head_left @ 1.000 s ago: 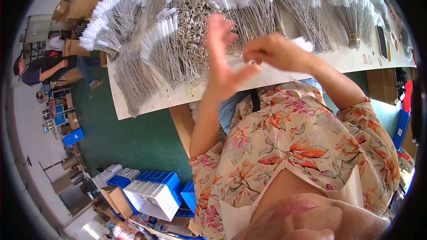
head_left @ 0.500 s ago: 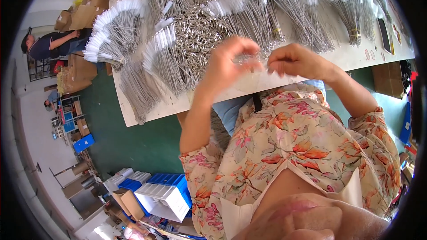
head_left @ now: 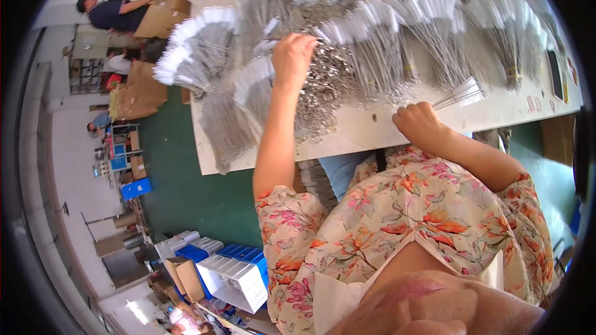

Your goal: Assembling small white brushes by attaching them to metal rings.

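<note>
My left hand [head_left: 292, 57] reaches out over a heap of small metal rings [head_left: 326, 96] in the middle of the white table [head_left: 366, 133], its fingers curled down into the pile. Near the table's front edge my right hand [head_left: 419, 125] is shut on a thin bundle of metal wires [head_left: 460, 94] that sticks out to the right. Fanned bundles of grey wires with white tags [head_left: 198, 46] cover most of the tabletop around both hands.
Blue and white plastic crates [head_left: 233, 273] and cardboard boxes stand on the green floor at the lower left. Other people [head_left: 115, 12] work at the far left among brown cartons. A dark flat object [head_left: 554, 74] lies at the table's right end.
My left hand has left the right hand and stretched forward to the ring pile. The right hand has dropped to the table edge with the wire bundle.
</note>
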`<control>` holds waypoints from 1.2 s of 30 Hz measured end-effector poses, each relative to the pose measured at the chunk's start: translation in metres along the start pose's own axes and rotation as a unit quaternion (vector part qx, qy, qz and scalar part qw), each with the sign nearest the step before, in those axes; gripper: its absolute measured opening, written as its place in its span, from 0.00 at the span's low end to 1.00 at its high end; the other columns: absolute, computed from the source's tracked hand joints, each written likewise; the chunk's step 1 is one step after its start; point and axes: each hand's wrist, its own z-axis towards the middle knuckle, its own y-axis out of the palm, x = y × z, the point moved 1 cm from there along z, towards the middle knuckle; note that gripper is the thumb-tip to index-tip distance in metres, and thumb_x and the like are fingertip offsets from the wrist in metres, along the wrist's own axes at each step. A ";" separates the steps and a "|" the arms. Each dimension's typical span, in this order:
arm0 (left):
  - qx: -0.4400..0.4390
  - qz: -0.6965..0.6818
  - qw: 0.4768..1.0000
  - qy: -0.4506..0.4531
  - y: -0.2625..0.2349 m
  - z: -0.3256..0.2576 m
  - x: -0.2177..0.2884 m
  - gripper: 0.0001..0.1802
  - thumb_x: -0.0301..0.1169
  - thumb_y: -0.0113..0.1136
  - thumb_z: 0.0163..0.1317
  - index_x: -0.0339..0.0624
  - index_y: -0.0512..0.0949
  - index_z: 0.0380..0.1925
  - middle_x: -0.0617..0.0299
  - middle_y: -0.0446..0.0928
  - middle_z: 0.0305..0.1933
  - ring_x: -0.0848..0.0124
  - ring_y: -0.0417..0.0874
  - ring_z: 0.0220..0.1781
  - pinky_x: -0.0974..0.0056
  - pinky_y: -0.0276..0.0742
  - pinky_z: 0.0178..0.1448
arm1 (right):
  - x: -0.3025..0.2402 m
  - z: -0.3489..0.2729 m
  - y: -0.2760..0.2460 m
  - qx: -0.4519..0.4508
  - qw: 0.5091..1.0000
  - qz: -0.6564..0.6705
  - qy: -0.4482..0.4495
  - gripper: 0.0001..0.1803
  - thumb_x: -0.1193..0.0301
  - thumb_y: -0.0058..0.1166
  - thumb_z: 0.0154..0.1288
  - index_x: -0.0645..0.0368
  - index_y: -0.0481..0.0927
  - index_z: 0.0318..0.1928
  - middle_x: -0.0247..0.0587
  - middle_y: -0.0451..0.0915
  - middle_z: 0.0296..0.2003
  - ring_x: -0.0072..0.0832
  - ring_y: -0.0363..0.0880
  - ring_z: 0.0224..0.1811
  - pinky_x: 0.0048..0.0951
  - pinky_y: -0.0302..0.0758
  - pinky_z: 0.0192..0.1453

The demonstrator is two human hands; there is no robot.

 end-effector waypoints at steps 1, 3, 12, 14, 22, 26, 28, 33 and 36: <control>-0.002 -0.003 0.999 -0.043 -0.006 -0.005 0.008 0.05 0.30 0.64 0.51 0.43 0.81 0.28 0.58 0.79 0.29 0.60 0.79 0.31 0.62 0.73 0.36 | 0.000 0.005 -0.005 -0.011 0.994 0.107 -0.007 0.02 0.72 0.55 0.49 0.54 0.77 0.25 0.36 0.76 0.27 0.34 0.78 0.32 0.37 0.68 0.35; 0.011 0.016 0.997 -0.069 -0.023 -0.014 0.022 0.06 0.30 0.60 0.56 0.42 0.80 0.33 0.57 0.80 0.29 0.64 0.81 0.28 0.63 0.74 0.33 | -0.002 0.014 -0.033 -0.014 0.977 0.210 0.030 0.04 0.72 0.54 0.54 0.58 0.78 0.28 0.40 0.79 0.31 0.36 0.79 0.35 0.39 0.71 0.37; 0.040 -0.234 0.940 -0.245 -0.033 -0.043 0.104 0.06 0.28 0.53 0.63 0.39 0.77 0.37 0.61 0.74 0.24 0.75 0.76 0.20 0.70 0.69 0.24 | 0.017 0.055 -0.092 0.188 0.828 0.524 0.068 0.09 0.69 0.54 0.61 0.63 0.80 0.34 0.38 0.76 0.26 0.21 0.69 0.24 0.26 0.66 0.28; 0.076 -0.167 0.976 -0.119 -0.027 -0.046 0.124 0.05 0.23 0.54 0.62 0.39 0.77 0.37 0.62 0.73 0.25 0.76 0.75 0.19 0.72 0.67 0.22 | 0.019 0.054 -0.089 0.187 0.811 0.548 0.082 0.09 0.68 0.54 0.62 0.63 0.80 0.34 0.36 0.75 0.25 0.18 0.67 0.22 0.24 0.65 0.26; 0.086 -0.295 0.939 -0.154 -0.020 -0.054 0.139 0.07 0.22 0.53 0.62 0.38 0.77 0.40 0.63 0.74 0.27 0.78 0.74 0.20 0.73 0.68 0.22 | 0.010 0.050 -0.076 0.110 0.676 0.724 0.076 0.10 0.69 0.54 0.64 0.64 0.79 0.32 0.31 0.74 0.24 0.13 0.64 0.18 0.17 0.61 0.20; 0.088 -0.691 0.633 -0.338 -0.008 -0.066 0.138 0.08 0.24 0.52 0.64 0.35 0.74 0.43 0.64 0.75 0.32 0.77 0.77 0.30 0.73 0.76 0.33 | -0.003 0.041 -0.075 0.171 0.669 0.720 0.076 0.09 0.69 0.54 0.63 0.64 0.80 0.33 0.33 0.74 0.27 0.15 0.66 0.19 0.18 0.63 0.21; 0.066 -0.658 0.655 -0.364 -0.008 -0.072 0.142 0.08 0.23 0.55 0.61 0.36 0.75 0.41 0.61 0.77 0.34 0.72 0.79 0.33 0.70 0.76 0.36 | -0.003 0.036 -0.074 0.146 0.700 0.695 0.074 0.08 0.70 0.55 0.62 0.63 0.80 0.33 0.34 0.74 0.28 0.17 0.70 0.22 0.20 0.66 0.23; 0.037 -0.213 0.973 -0.077 -0.033 -0.076 0.146 0.10 0.20 0.60 0.50 0.37 0.77 0.35 0.54 0.77 0.31 0.61 0.79 0.31 0.65 0.73 0.34 | 0.007 0.028 -0.086 0.111 0.832 0.544 -0.012 0.06 0.71 0.58 0.58 0.61 0.81 0.34 0.37 0.76 0.29 0.24 0.73 0.26 0.26 0.69 0.28; 0.017 -0.210 0.973 -0.098 -0.035 -0.084 0.154 0.07 0.21 0.60 0.53 0.37 0.77 0.34 0.54 0.77 0.31 0.64 0.79 0.31 0.67 0.73 0.34 | 0.005 0.025 -0.091 0.096 0.840 0.532 -0.036 0.05 0.72 0.59 0.56 0.59 0.81 0.34 0.38 0.76 0.29 0.29 0.74 0.28 0.29 0.69 0.31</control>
